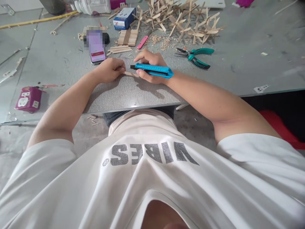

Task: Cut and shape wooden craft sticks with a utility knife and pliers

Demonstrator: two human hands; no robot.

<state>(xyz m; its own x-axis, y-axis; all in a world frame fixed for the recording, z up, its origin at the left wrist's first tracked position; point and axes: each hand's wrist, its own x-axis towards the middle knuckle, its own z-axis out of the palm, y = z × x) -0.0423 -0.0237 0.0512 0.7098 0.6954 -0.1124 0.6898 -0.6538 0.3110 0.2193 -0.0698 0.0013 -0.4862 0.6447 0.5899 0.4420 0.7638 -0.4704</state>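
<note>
My left hand (111,69) is closed, its thumb and fingers pinching one end of a flat wooden craft stick (130,74). The stick reaches to the right, low over the grey textured board (114,95). A blue utility knife (154,70) lies across my right hand (152,60), its dark tip pointing left. The thumb and fingers of that hand are closed about the knife, and the thumb is close to the stick's right end. I cannot tell whether the thumb touches the stick. Several loose craft sticks (119,49) lie just beyond my hands.
Behind my hands are a phone (98,56), a banded stick bundle (128,37), a pink folding tool (143,42), wood shavings (156,39) and a blue box (124,18). Star-shaped stick pieces (178,22) pile up at the back. Green-handled pliers (196,57) lie right; a purple box (28,99) left.
</note>
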